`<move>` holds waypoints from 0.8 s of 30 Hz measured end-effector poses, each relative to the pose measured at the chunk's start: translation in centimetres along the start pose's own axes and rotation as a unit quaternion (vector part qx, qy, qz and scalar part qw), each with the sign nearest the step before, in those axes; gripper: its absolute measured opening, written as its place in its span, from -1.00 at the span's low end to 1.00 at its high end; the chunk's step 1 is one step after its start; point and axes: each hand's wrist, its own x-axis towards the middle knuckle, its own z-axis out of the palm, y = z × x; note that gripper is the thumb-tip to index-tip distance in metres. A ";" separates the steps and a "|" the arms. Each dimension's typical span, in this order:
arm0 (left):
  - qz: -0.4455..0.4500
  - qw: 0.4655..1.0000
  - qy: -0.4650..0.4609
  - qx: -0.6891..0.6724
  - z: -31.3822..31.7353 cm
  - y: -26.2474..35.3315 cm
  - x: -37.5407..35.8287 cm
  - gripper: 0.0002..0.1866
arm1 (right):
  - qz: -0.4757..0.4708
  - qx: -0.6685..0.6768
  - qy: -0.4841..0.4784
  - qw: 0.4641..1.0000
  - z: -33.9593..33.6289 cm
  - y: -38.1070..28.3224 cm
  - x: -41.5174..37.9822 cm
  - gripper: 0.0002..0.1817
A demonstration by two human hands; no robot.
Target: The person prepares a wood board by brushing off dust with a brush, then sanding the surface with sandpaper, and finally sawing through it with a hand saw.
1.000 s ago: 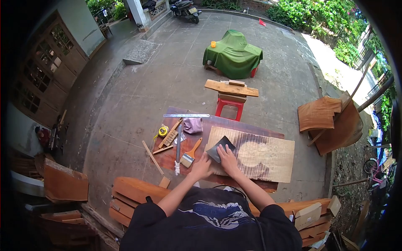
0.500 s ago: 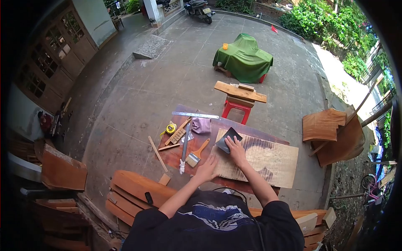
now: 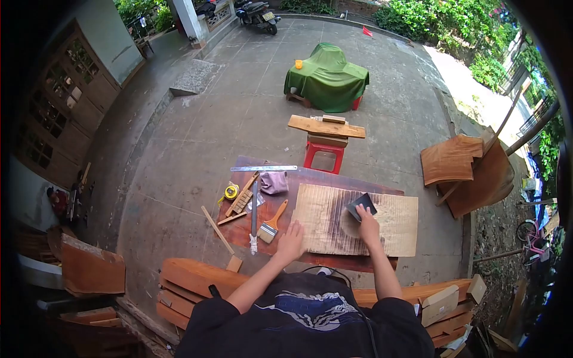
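I am pressing a dark sanding sheet (image 3: 361,206) under my flattened right hand (image 3: 368,225) across the pale board (image 3: 334,232) on the bench (image 3: 239,225), my left hand (image 3: 290,242) lying open-palmed on its near-left edge, a darker patch (image 3: 348,225) showing mid-board, most still pale.

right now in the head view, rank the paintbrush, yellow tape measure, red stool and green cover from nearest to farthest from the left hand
1. paintbrush, just left of the left hand on the board.
2. yellow tape measure, farther left, by the board's edge.
3. red stool, beyond the board's far edge.
4. green cover, farthest, out on the concrete yard.
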 end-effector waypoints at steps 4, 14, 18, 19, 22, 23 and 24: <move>0.002 1.000 0.003 0.000 0.1 -0.1 0.2 0.05 | 0.230 -0.122 0.095 0.961 -2.5 15.6 1.2 -0.47; -0.002 1.000 -0.002 0.027 1.1 -0.2 0.9 0.10 | -0.091 -0.041 -0.023 0.995 2.5 -5.2 -5.0 -0.37; 0.000 1.000 -0.005 0.016 0.5 -0.1 0.7 0.11 | 0.073 -0.064 0.086 0.992 -0.7 7.1 -4.5 -0.43; -0.003 1.000 -0.006 0.013 0.4 0.0 0.8 0.10 | 0.140 -0.084 0.114 0.980 -0.9 10.7 -3.7 -0.46; 0.000 1.000 0.004 0.014 0.4 0.0 0.6 0.09 | 0.238 -0.127 0.071 0.960 -2.9 13.0 -2.2 -0.55; 0.001 1.000 0.011 0.014 0.5 0.1 0.6 0.09 | 0.239 -0.147 0.064 0.958 -1.9 12.1 -1.6 -0.60; 0.002 1.000 0.006 0.014 0.6 0.1 0.6 0.09 | 0.239 -0.167 0.057 0.955 -1.1 10.6 -1.1 -0.64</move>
